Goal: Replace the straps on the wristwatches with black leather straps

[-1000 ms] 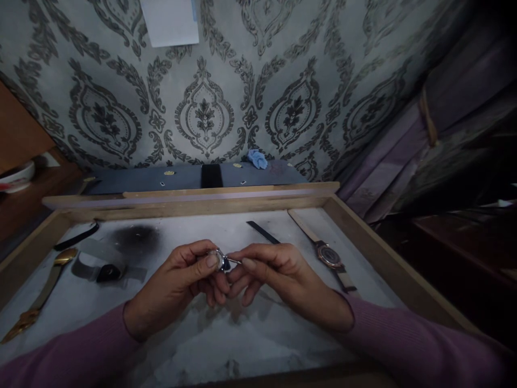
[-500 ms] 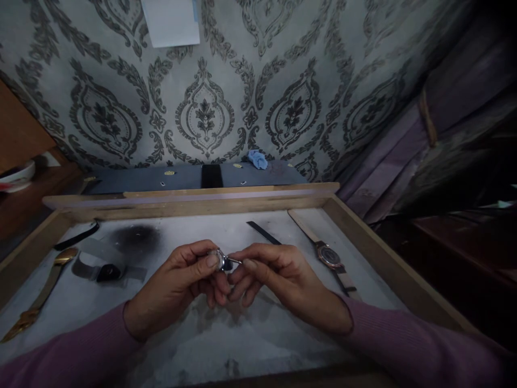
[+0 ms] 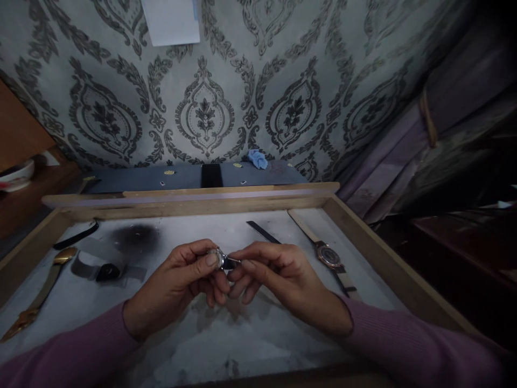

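Observation:
Between the thumb and fingers of my left hand [image 3: 186, 275] is a small silver watch case [image 3: 220, 258], held over the middle of the tray. My right hand [image 3: 278, 275] pinches a thin metal tool [image 3: 234, 261], whose tip points left at the edge of the case. Something dark sits beside the case, between the two hands. Its exact shape is too small to tell. The other fingers of both hands curl below and nearly meet.
A wood-framed tray [image 3: 194, 206] holds a rose-gold watch [image 3: 329, 256] at right, a dark strap [image 3: 262, 231] behind my hands, and a gold watch [image 3: 63, 256], a black-faced watch [image 3: 108, 272] and a black band [image 3: 78, 237] at left. Blue cloth [image 3: 257, 159] lies beyond.
The thin tool and my right fingertips have shifted very slightly at the watch case. Both hands otherwise keep their places and their hold.

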`<state>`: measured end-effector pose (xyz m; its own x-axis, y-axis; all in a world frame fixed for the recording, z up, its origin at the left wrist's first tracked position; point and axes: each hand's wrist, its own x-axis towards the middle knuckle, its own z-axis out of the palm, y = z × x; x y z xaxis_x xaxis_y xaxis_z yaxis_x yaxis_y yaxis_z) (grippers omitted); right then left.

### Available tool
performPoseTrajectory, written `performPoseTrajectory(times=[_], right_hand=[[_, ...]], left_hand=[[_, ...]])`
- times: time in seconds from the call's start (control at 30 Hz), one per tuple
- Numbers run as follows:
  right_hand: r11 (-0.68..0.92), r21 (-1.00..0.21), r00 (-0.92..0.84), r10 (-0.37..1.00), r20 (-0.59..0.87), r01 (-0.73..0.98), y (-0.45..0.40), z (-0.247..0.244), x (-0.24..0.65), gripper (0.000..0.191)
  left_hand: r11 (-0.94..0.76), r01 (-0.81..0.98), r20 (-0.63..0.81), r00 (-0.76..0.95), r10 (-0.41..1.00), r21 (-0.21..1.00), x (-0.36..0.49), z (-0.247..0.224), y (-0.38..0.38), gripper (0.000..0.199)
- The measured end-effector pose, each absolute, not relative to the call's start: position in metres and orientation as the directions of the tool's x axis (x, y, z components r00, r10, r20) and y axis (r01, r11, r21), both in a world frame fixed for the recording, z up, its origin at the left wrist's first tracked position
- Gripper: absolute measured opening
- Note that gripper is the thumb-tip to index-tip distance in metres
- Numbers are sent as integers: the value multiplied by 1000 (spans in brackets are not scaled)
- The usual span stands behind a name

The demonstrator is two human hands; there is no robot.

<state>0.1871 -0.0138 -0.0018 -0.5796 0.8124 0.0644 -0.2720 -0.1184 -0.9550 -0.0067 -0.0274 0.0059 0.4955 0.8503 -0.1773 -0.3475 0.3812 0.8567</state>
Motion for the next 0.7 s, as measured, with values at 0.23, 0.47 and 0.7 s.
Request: performPoseTrajectory(times=[0.23,0.47,0.7], right_hand=[[-110,-949,-559,825,78,-294,-15,-2,186,17],[-133,-945,-549,834,55,-297,-16,0,185,18],[-118,-957,-548,835,49,-265,-16,2,184,18]], left_hand=[[376,-353,-173,490,854,857,-7,3,-26,18],[377,-356,-172,491,854,855,-5,4,-25,20],[383,-353,-182,487,854,853,-6,4,-26,21]])
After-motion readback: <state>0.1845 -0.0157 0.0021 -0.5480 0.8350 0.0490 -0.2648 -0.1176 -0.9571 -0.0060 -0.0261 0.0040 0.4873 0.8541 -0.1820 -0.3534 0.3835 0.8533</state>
